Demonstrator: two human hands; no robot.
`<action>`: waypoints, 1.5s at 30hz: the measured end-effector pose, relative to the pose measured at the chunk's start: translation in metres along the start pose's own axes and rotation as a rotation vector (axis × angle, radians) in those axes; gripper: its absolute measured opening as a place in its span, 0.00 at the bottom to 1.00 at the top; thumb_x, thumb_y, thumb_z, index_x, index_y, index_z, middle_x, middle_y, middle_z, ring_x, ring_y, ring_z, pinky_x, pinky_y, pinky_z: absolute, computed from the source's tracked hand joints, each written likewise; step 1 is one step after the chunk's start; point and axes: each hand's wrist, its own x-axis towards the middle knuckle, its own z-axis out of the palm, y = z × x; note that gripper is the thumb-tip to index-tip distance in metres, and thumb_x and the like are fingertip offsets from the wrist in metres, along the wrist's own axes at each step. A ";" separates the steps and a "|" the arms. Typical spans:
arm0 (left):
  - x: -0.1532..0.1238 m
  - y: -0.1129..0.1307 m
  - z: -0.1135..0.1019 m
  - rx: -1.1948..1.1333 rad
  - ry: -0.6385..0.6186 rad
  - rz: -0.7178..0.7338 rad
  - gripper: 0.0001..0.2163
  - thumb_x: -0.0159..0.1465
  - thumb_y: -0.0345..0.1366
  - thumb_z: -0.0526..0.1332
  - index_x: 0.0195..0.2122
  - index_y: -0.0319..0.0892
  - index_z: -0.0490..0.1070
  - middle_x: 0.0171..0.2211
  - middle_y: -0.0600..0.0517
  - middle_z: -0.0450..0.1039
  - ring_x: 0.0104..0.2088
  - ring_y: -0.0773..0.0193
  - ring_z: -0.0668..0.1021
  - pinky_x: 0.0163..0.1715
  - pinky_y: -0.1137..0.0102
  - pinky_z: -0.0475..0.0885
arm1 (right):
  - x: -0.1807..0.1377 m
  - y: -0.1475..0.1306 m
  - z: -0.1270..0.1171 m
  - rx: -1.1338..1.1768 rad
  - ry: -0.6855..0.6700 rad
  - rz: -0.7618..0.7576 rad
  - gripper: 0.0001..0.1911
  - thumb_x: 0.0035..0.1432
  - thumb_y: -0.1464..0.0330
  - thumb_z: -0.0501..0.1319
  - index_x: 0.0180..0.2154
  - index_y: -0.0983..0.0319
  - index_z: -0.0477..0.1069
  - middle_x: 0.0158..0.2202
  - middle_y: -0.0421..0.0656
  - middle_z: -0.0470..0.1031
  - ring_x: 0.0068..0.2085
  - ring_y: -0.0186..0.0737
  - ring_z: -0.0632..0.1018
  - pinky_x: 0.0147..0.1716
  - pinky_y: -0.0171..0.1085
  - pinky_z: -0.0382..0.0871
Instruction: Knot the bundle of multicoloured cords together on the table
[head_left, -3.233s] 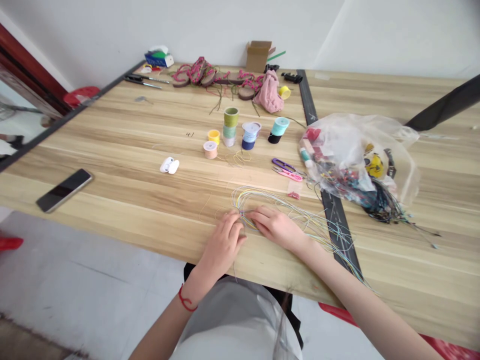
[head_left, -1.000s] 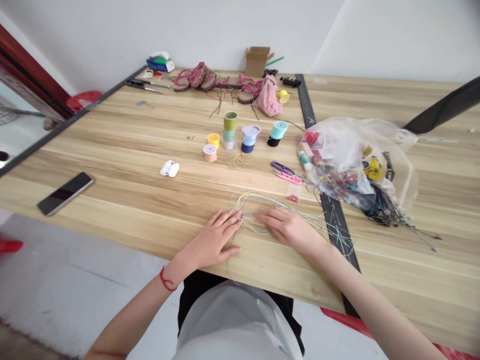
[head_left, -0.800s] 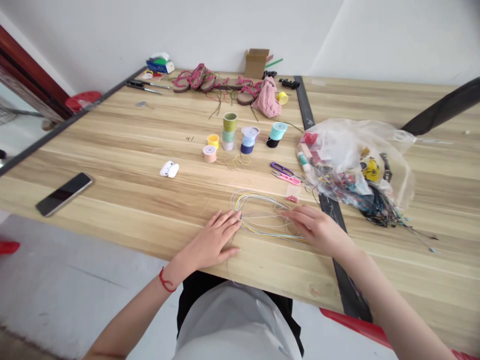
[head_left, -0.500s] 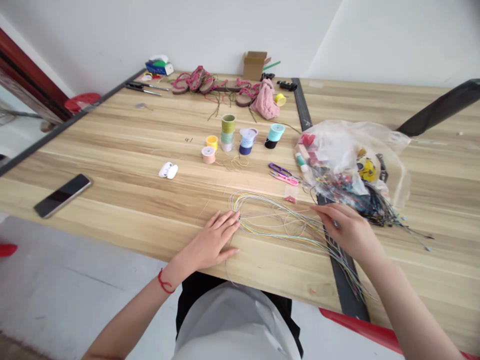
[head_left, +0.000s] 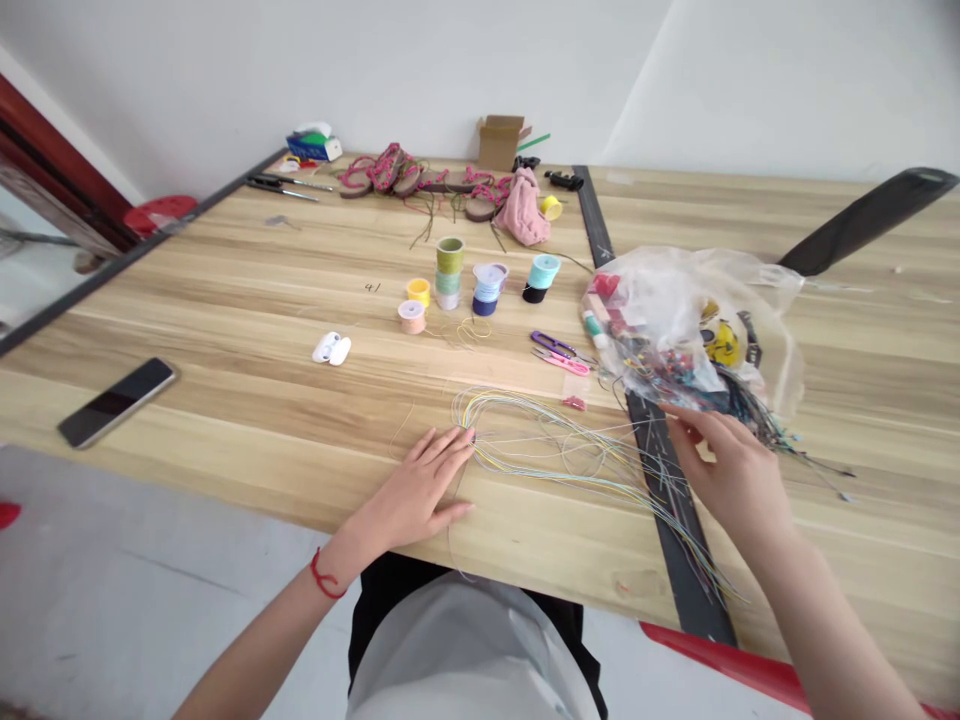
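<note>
A looped bundle of thin yellow, pale blue and grey cords (head_left: pixel 555 468) lies across the wooden table, its loose ends trailing over the black strip. My left hand (head_left: pixel 420 485) rests flat, fingers stretched out, with the fingertips pressing on the left end of the bundle. Off to the right, my right hand (head_left: pixel 727 465) pinches a thin pale cord between thumb and forefinger. That cord runs leftward, taut, toward my left fingertips. Beyond the bundle lie purple thread snips (head_left: pixel 561 345), pink thread snips (head_left: pixel 562 362) and a small bag of red beads (head_left: pixel 575 395).
Stacked thread spools (head_left: pixel 449 272) stand mid-table, near a white earphone case (head_left: pixel 331 348). A phone (head_left: pixel 118 402) lies at the left. A clear plastic bag (head_left: pixel 690 310) of craft bits sits close beyond my right hand. Braided pink straps (head_left: pixel 397 170) lie at the back.
My right hand has moved further right, drawing the pinched cord away from the bundle. My left hand stays on the cords. The view has shifted slightly.
</note>
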 end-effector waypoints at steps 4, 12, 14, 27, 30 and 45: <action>-0.001 -0.001 0.000 -0.030 0.048 0.014 0.33 0.72 0.41 0.55 0.71 0.42 0.36 0.71 0.43 0.46 0.71 0.57 0.50 0.70 0.52 0.46 | -0.004 -0.021 -0.004 0.110 0.040 0.074 0.11 0.66 0.64 0.57 0.47 0.58 0.75 0.29 0.44 0.75 0.28 0.39 0.75 0.33 0.38 0.69; -0.006 0.031 0.002 -0.329 0.391 -0.186 0.09 0.71 0.32 0.54 0.51 0.44 0.68 0.52 0.47 0.75 0.56 0.58 0.74 0.57 0.60 0.68 | -0.021 -0.098 -0.005 0.792 -0.170 0.374 0.07 0.62 0.65 0.63 0.42 0.57 0.74 0.32 0.41 0.79 0.28 0.35 0.79 0.30 0.35 0.76; -0.008 0.052 0.003 -0.515 0.340 -0.244 0.06 0.70 0.35 0.58 0.47 0.45 0.70 0.44 0.49 0.77 0.47 0.61 0.78 0.49 0.66 0.72 | -0.026 -0.130 -0.004 1.009 -0.271 0.384 0.04 0.62 0.67 0.63 0.40 0.57 0.75 0.32 0.41 0.80 0.30 0.36 0.81 0.30 0.33 0.78; -0.028 0.060 0.026 -0.911 0.331 -0.473 0.10 0.67 0.32 0.57 0.47 0.45 0.74 0.45 0.51 0.79 0.44 0.64 0.81 0.45 0.71 0.75 | -0.049 -0.199 0.025 1.014 -0.160 0.302 0.15 0.61 0.76 0.61 0.46 0.55 0.77 0.41 0.43 0.82 0.42 0.38 0.82 0.43 0.35 0.78; -0.031 0.055 0.019 -0.855 0.320 -0.479 0.07 0.68 0.33 0.59 0.44 0.45 0.75 0.41 0.51 0.80 0.42 0.63 0.81 0.44 0.71 0.75 | -0.051 -0.194 0.027 0.925 -0.171 0.234 0.17 0.62 0.76 0.60 0.49 0.55 0.76 0.42 0.44 0.81 0.44 0.38 0.82 0.44 0.35 0.78; -0.024 0.061 0.019 -1.118 0.298 -0.474 0.07 0.68 0.38 0.61 0.43 0.47 0.77 0.40 0.51 0.80 0.43 0.63 0.81 0.47 0.70 0.74 | -0.043 -0.192 0.027 0.859 -0.180 0.239 0.10 0.64 0.73 0.58 0.43 0.58 0.76 0.37 0.45 0.81 0.39 0.40 0.82 0.37 0.36 0.79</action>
